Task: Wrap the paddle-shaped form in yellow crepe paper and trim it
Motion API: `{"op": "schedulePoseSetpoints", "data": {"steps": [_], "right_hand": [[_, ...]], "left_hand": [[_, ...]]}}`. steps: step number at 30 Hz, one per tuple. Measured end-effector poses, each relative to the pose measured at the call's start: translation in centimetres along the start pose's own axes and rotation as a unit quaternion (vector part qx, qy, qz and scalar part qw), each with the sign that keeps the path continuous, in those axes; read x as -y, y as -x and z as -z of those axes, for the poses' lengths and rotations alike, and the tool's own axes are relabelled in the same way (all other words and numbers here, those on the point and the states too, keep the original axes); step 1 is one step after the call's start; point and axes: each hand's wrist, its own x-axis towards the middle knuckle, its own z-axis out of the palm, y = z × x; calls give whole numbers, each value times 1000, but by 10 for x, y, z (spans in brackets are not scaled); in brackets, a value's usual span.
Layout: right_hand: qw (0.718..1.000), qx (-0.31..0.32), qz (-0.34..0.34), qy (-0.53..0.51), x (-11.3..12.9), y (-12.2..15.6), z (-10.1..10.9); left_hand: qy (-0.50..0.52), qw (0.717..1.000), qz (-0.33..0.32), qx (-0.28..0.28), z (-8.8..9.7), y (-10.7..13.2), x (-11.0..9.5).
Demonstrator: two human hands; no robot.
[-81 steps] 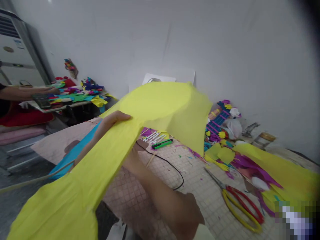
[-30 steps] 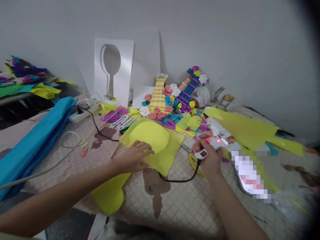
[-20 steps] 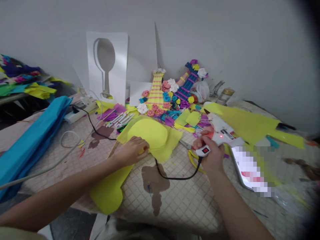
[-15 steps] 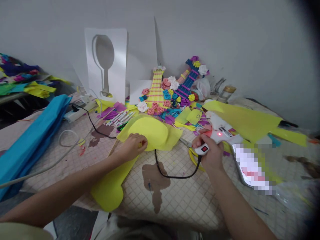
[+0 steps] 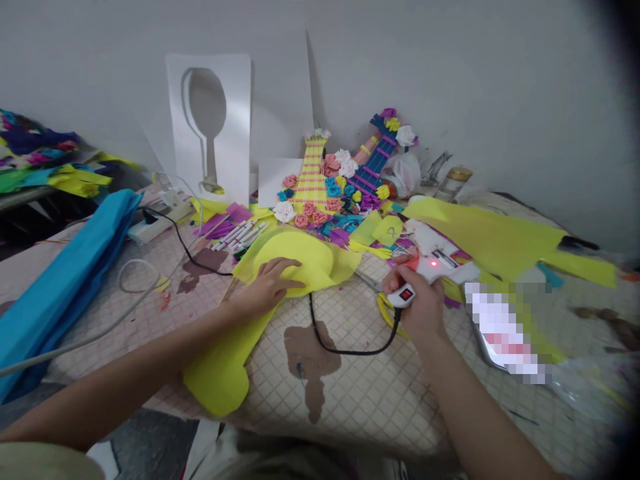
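Nothing readable; label (image 5: 444, 258) on glue gun (image 5: 429, 267) illegible.

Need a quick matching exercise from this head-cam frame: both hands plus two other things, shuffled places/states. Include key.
Column 1
1. Left hand
2. Right hand
3. White board with a cut-out
4. Folded blue sheet

Column 2
A. Standing up in front of the wall
B. Gripping the white corded glue gun
C. Lying along the left side of the table
D. Fingers spread on the yellow sheet

Right pairs: 1-D, 2-B, 3-A, 4-C
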Motion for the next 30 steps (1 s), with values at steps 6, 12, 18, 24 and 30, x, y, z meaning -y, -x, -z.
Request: {"op": "schedulePoseSetpoints", "data": {"steps": [6, 12, 18, 24, 30], "right_hand": [[1000, 1, -3, 2, 1, 0, 0], [1000, 8, -8, 1, 1, 2, -1], [1000, 9, 3, -1, 1, 2, 0], [1000, 27, 12, -6, 3, 4, 1], [993, 120, 9, 2, 16, 11, 2]], "left_hand": [[-33, 996, 7, 88, 6, 11, 3], [-46, 980, 55, 187, 18, 7, -2], [-63, 960, 80, 262, 31, 0, -12], [-75, 968, 110, 212, 28, 4, -18], [15, 985, 91, 144, 55, -11, -23]]}}
